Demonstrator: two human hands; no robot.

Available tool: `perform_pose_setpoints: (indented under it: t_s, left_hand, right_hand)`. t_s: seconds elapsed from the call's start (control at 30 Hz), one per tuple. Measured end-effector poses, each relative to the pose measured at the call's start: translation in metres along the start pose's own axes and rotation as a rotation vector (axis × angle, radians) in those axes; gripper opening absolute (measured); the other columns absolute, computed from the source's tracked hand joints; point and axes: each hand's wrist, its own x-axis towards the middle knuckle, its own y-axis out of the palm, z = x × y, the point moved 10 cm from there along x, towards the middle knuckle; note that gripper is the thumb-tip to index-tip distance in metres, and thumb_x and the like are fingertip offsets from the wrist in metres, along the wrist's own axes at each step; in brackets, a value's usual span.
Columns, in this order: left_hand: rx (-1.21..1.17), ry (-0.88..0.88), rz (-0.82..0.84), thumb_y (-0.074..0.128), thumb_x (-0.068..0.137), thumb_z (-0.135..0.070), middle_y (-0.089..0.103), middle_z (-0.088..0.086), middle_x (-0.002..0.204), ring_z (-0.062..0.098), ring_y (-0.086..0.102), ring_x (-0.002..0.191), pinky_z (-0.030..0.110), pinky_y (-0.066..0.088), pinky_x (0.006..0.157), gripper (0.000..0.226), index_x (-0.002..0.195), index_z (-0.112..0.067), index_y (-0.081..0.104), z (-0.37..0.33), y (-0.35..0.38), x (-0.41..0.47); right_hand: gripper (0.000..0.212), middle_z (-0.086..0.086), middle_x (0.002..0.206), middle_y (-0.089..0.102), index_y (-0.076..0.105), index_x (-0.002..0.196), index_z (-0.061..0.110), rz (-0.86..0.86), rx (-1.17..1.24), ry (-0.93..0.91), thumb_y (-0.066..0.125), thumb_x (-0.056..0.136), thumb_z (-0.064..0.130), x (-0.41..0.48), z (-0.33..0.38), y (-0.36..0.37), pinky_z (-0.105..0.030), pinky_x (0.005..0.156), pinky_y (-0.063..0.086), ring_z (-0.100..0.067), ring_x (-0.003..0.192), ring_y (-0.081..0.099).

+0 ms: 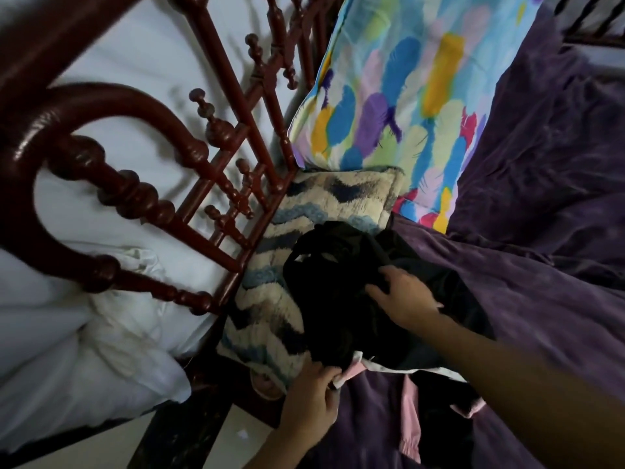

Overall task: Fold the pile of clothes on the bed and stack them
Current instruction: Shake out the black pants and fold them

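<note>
Dark red headboard far left, shaggy cushion beside it. Left hand pinches a pink-white hem at the pile's near edge, fingers curled on it. Clothes pile: crumpled, mostly black, unfolded, partly on the cushion. Right hand rests on top, fingers spread. Feather-print pillow behind; purple bedspread underneath and right.

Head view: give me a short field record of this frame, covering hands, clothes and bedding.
left hand: pinches the pink-and-white cloth at the pile's near edge
right hand: lies on the black clothes, fingers spread
pile state: crumpled, unfolded, partly on the patterned cushion
bedding: purple bedspread, feather-print pillow
folded stack: none visible
</note>
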Motion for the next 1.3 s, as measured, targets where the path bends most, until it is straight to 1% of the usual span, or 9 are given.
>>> perform_pose_setpoints:
  t_s: [0.13, 0.23, 0.33, 0.43, 0.53, 0.8, 1.0, 1.13, 1.3]
  left_hand:
    - [0.006, -0.131, -0.265, 0.055, 0.086, -0.004, 0.060, 0.003, 0.111, 0.022, 0.059, 0.106, 0.024, 0.042, 0.087, 0.030, 0.114, -0.012, 0.061, 0.023, -0.063, 0.020]
    - [0.192, -0.048, -0.379, 0.060, 0.087, -0.016, 0.044, 0.009, 0.135, 0.027, 0.042, 0.127, 0.036, 0.042, 0.100, 0.053, 0.137, -0.015, 0.043, 0.013, -0.113, 0.069]
    - [0.476, 0.005, -0.161, 0.069, 0.082, -0.037, 0.012, 0.007, 0.157, 0.031, 0.015, 0.144, 0.046, 0.029, 0.113, 0.094, 0.152, -0.027, 0.007, -0.004, -0.105, 0.137]
    - [0.749, 0.082, 0.138, 0.063, 0.084, -0.030, 0.025, 0.011, 0.149, 0.033, 0.021, 0.139, 0.049, 0.026, 0.110, 0.065, 0.142, -0.027, 0.034, -0.016, -0.052, 0.164]
    - [0.831, 0.107, 0.093, 0.047, 0.091, -0.016, 0.054, 0.008, 0.124, 0.031, 0.044, 0.120, 0.040, 0.037, 0.097, 0.030, 0.118, -0.020, 0.058, -0.020, -0.033, 0.150]
    - [0.239, -0.107, 0.230, 0.044, 0.088, -0.006, 0.061, 0.009, 0.080, 0.028, 0.061, 0.078, 0.032, 0.042, 0.065, 0.020, 0.077, -0.013, 0.059, -0.075, -0.088, 0.110]
    - [-0.082, 0.033, 0.072, 0.043, 0.080, 0.000, 0.049, 0.015, 0.072, 0.027, 0.053, 0.066, 0.036, 0.041, 0.058, 0.010, 0.079, -0.007, 0.051, -0.232, -0.198, 0.067]
    - [-0.250, 0.079, -0.141, 0.047, 0.080, -0.001, 0.064, 0.018, 0.078, 0.033, 0.066, 0.067, 0.042, 0.057, 0.060, 0.018, 0.090, 0.000, 0.062, -0.300, -0.285, 0.003]
    - [-0.559, 0.328, -0.364, 0.041, 0.073, 0.015, 0.071, -0.002, 0.066, 0.006, 0.066, 0.053, 0.016, 0.049, 0.045, 0.050, 0.084, -0.021, 0.073, -0.380, -0.363, -0.101]
  right_hand:
    - [0.107, -0.012, 0.134, 0.049, 0.021, 0.147, 0.017, 0.286, -0.073, 0.161, 0.065, 0.067, 0.073, -0.005, 0.027, 0.077, -0.045, 0.097, 0.046, -0.034, 0.122, 0.051]
    - [0.078, -0.010, 0.128, 0.055, 0.019, 0.145, 0.020, 0.322, -0.275, 0.088, 0.063, 0.083, 0.038, -0.036, 0.013, 0.113, -0.042, 0.091, 0.049, -0.033, 0.115, 0.057]
    - [0.060, -0.006, 0.123, 0.061, 0.032, 0.142, 0.025, 0.358, -0.184, 0.014, 0.053, 0.085, 0.024, -0.070, -0.018, 0.126, -0.036, 0.087, 0.049, -0.031, 0.110, 0.061]
    - [0.059, -0.001, 0.127, 0.061, 0.046, 0.138, 0.027, 0.358, -0.060, 0.036, 0.056, 0.080, 0.017, -0.104, -0.062, 0.108, -0.028, 0.092, 0.044, -0.024, 0.116, 0.058]
    - [0.053, 0.007, 0.126, 0.059, 0.052, 0.130, 0.036, 0.225, -0.174, 0.159, 0.056, 0.081, 0.019, -0.132, -0.118, 0.056, -0.028, 0.089, 0.047, -0.014, 0.119, 0.054]
    - [0.036, -0.017, 0.119, 0.064, 0.064, 0.120, 0.016, -0.196, 0.043, 0.533, 0.056, 0.086, 0.009, -0.151, -0.205, -0.139, -0.038, 0.083, 0.047, -0.035, 0.107, 0.060]
    - [0.048, -0.015, 0.089, 0.063, 0.067, 0.113, 0.002, -0.561, 0.770, 0.400, 0.035, 0.081, -0.016, -0.168, -0.170, -0.296, -0.018, 0.041, 0.048, -0.028, 0.070, 0.057]
    - [0.042, -0.010, 0.084, 0.063, 0.068, 0.110, 0.007, -0.554, 0.579, 0.162, 0.044, 0.085, -0.016, -0.227, -0.125, -0.411, -0.011, 0.041, 0.044, -0.018, 0.060, 0.053]
    - [0.031, -0.016, 0.089, 0.063, 0.068, 0.104, 0.010, -0.647, 0.445, -0.012, 0.051, 0.087, -0.010, -0.337, -0.094, -0.523, -0.030, 0.056, 0.057, -0.028, 0.075, 0.059]
